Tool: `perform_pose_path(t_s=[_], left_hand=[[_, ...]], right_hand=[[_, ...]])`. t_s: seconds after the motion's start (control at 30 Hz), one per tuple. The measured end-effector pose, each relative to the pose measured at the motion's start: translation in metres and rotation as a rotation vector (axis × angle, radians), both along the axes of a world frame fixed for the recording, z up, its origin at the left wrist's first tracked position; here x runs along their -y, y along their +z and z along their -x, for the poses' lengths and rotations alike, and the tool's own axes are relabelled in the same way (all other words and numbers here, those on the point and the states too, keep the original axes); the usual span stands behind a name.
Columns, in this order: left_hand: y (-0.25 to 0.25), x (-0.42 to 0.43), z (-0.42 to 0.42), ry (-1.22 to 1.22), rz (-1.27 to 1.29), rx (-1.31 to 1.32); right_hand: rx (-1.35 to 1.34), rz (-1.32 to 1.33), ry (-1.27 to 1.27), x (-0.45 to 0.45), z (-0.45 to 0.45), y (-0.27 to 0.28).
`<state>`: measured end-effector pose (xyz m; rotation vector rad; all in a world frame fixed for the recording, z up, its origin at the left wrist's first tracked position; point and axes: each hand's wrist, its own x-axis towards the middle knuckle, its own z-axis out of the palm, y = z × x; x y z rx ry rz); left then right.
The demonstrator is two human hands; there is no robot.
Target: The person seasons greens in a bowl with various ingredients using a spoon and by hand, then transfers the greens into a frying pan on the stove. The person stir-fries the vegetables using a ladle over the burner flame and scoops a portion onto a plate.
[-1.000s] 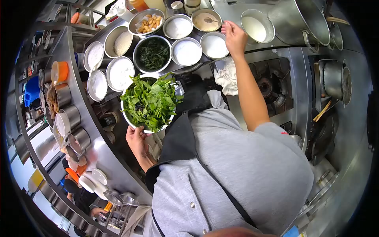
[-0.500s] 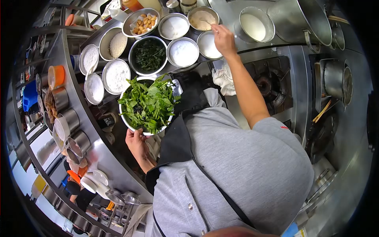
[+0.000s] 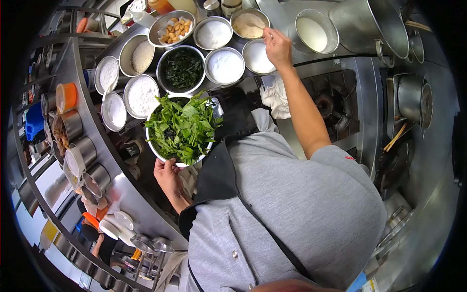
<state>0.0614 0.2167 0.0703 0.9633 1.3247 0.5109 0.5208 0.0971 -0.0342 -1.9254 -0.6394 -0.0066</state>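
Head view, with directions read outward from the white bowl [image 3: 153, 152] as the centre of the dial: the bowl sits left of the frame's middle, heaped with chopped green leaves [image 3: 182, 127], a few darker bits showing among them. The person's left hand [image 3: 169, 171] grips its rim near 7 o'clock, thumb over the edge; whether anything else supports the bowl cannot be told.

The right hand [image 3: 277, 47] reaches out toward 2 o'clock, fingers pinched around the thin handle of a spoon [image 3: 261, 27] whose head lies in the steel bowl of tan powder [image 3: 247, 23] at 1 o'clock, on the steel surface [image 3: 280, 15].

As for progress, the leaves are already cut and gathered, and no powder can be made out on top of them. The spoon is not yet lifted clear of the tan powder. Around it, the bowl of dark shredded greens [image 3: 182, 69] stands at 12 o'clock, golden nuts [image 3: 176, 30] beyond it, and a pot of white liquid [image 3: 312, 34] at 2 o'clock.
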Motion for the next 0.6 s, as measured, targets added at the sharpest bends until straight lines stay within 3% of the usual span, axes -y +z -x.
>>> perform_pose_path(t_s=[0.03,0.07,0.23,0.6], left_hand=[[0.000,0.000,0.000,0.000,0.003,-0.003],[0.001,-0.001,-0.001,-0.012,0.004,0.000],[-0.001,-0.005,-0.004,-0.047,0.001,0.002],[0.008,-0.011,-0.025,-0.079,0.007,0.002]], right_hand=[[0.185,0.085,0.026,0.002,0.000,-0.004],[0.183,0.087,0.025,0.003,0.002,-0.008],[-0.278,-0.069,-0.053,0.001,0.017,0.017],[-0.678,-0.497,-0.215,0.022,0.001,0.004]])
